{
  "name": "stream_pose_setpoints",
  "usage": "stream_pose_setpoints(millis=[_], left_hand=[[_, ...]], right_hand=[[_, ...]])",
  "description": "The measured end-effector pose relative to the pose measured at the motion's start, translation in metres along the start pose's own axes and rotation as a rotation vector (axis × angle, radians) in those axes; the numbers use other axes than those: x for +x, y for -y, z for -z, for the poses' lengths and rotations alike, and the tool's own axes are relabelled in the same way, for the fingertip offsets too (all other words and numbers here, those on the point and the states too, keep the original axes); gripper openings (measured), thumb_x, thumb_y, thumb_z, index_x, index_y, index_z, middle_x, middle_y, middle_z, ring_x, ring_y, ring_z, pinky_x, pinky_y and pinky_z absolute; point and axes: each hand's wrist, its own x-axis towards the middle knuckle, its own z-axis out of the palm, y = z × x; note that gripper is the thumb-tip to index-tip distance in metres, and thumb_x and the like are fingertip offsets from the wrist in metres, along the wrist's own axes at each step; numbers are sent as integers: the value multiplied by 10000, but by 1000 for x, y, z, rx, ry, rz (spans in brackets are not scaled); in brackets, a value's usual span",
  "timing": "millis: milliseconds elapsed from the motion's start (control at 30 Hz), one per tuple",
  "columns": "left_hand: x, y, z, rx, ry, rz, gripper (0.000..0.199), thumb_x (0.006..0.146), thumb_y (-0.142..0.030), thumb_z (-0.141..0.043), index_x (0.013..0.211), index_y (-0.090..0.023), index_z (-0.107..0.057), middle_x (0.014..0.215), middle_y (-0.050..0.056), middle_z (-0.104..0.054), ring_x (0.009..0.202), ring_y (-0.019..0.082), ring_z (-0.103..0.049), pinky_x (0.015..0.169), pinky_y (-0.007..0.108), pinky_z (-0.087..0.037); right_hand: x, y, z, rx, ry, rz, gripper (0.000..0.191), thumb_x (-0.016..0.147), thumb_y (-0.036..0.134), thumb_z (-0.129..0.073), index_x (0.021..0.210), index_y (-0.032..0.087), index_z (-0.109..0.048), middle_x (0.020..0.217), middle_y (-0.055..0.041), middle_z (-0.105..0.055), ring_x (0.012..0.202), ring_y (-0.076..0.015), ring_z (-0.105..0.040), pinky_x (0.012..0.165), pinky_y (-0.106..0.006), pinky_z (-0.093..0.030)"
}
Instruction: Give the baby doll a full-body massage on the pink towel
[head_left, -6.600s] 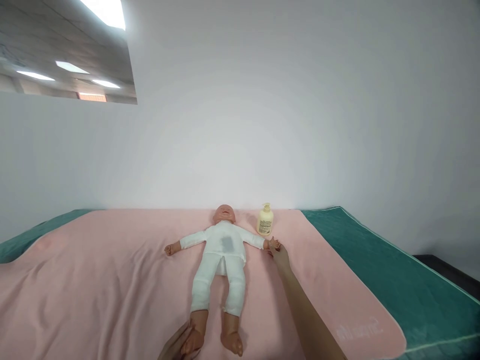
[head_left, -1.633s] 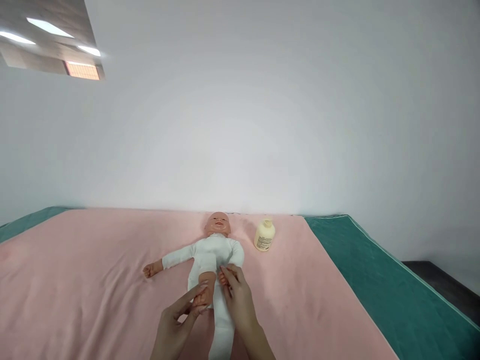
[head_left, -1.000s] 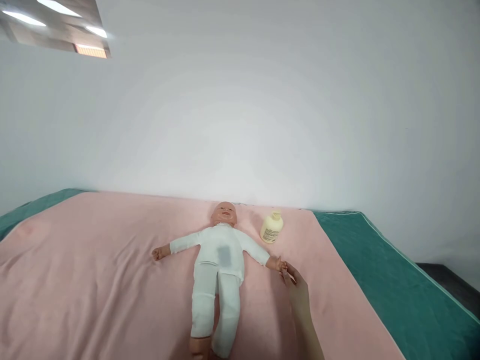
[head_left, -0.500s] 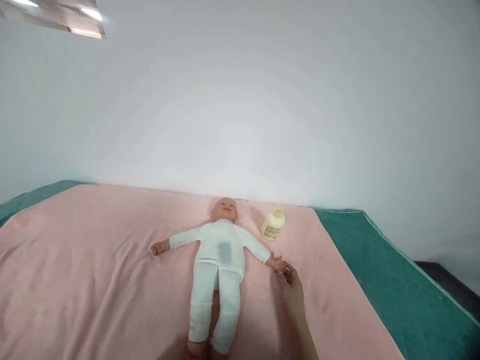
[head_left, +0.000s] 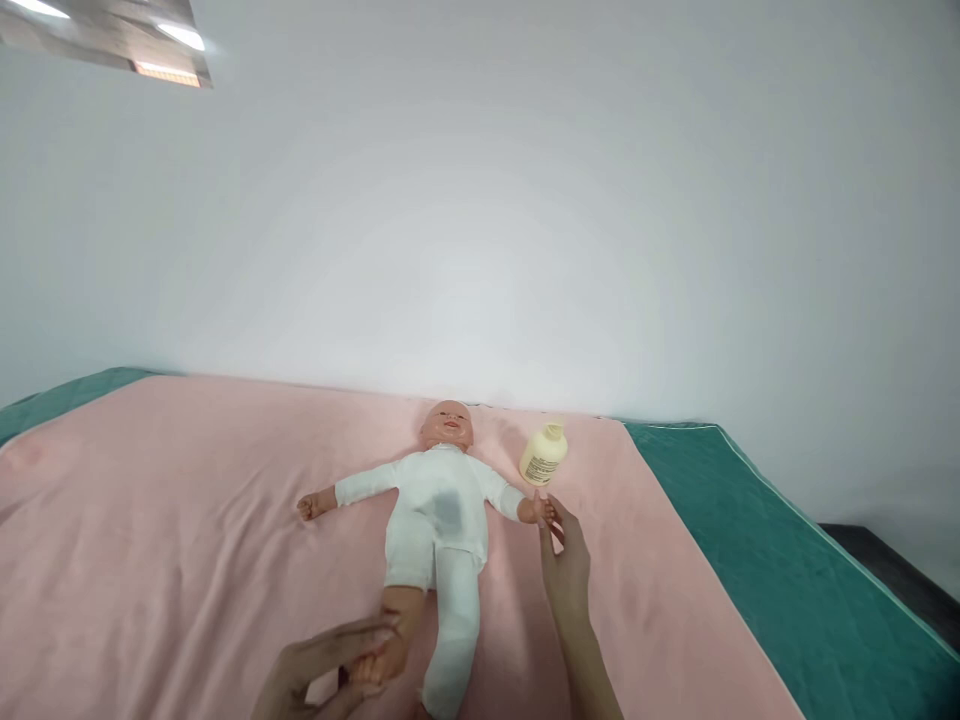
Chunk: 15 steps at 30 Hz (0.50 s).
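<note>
A baby doll (head_left: 431,500) in a white top and white trousers lies on its back on a pink blanket (head_left: 202,500), its head toward the wall. My left hand (head_left: 322,665) is closed around the doll's foot on the left of the view; that leg is bare below the knee. With thumb and fingers my right hand (head_left: 564,550) pinches the doll's hand on the right of the view. Just beyond that hand stands a pale yellow bottle (head_left: 544,455) with dark print. A grey patch marks the doll's top.
Green cloth (head_left: 757,530) shows past the blanket on the right and at the far left. A plain white wall (head_left: 480,200) rises behind the bed. Something dark (head_left: 892,570) lies low beyond the right edge.
My left hand has come into view and taken the doll's foot. That trouser leg has ridden up, baring the lower leg. My right hand has moved the doll's hand up toward the bottle.
</note>
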Motion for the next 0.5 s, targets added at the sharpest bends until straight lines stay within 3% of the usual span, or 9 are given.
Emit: stream_pose_setpoints(millis=[133, 267, 367, 500], left_hand=[[31, 8, -14, -122, -102, 0, 284, 753, -302, -711, 1037, -290, -716, 1134, 31, -698, 1049, 233, -657, 863, 301, -561], [49, 0, -25, -176, -122, 27, 306, 738, -285, -717, 1042, -251, -718, 1137, 59, -694, 1081, 248, -640, 910, 346, -539], [55, -6, -28, -199, -86, 24, 291, 724, -270, -721, 1014, -241, -729, 1122, 67, -700, 1085, 253, -637, 936, 369, -523], [56, -7, -24, -182, -97, 27, 296, 714, -275, -728, 1008, -235, -735, 1104, 84, -705, 1050, 261, -655, 929, 390, -524]], right_hand=[[-10, 19, -23, -118, 111, 349, 347, 933, 329, -431, 1239, 256, -578, 1156, -90, -599, 1056, -230, -585, 884, -397, -516], [-33, 29, -51, -144, 227, 586, 361, 946, 211, -418, 1272, 288, -553, 1173, -84, -583, 1068, -212, -577, 890, -382, -523], [-46, 28, -66, -167, 286, 674, 378, 940, 167, -429, 1279, 291, -542, 1183, -78, -593, 1109, -227, -559, 914, -424, -513], [-50, 25, -72, -151, 303, 682, 349, 939, 156, -434, 1229, 289, -576, 1152, -69, -615, 1124, -233, -557, 930, -449, -505]])
